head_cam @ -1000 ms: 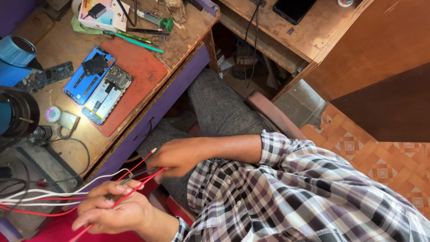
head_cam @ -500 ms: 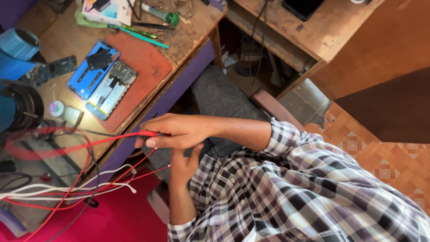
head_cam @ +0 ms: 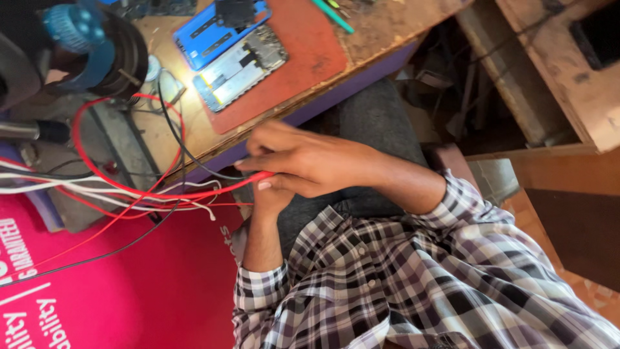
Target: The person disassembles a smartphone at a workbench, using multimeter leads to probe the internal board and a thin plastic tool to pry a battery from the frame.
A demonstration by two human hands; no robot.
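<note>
My right hand (head_cam: 310, 161) reaches in from the right over the desk's front edge. Its fingers and thumb are pinched on a red wire (head_cam: 97, 174) that loops left and back up toward the desk. My left hand (head_cam: 271, 200) comes up from below in a checked sleeve and sits right under the right hand, touching it. Its fingers are mostly hidden, so I cannot see its grip. Thin white wires (head_cam: 77, 187) and a black wire (head_cam: 171, 129) run alongside the red one.
On the wooden desk (head_cam: 374, 39) a red mat (head_cam: 310, 58) carries a blue phone frame (head_cam: 219, 29) and an opened phone (head_cam: 242, 64). A blue-and-black round device (head_cam: 90, 45) stands far left. A magenta board (head_cam: 129, 284) lies below, with a wooden shelf (head_cam: 568, 84) at right.
My left hand rose from the lower wires to sit under my right hand. The red wire now forms a wider loop at left. The view has moved closer to the desk.
</note>
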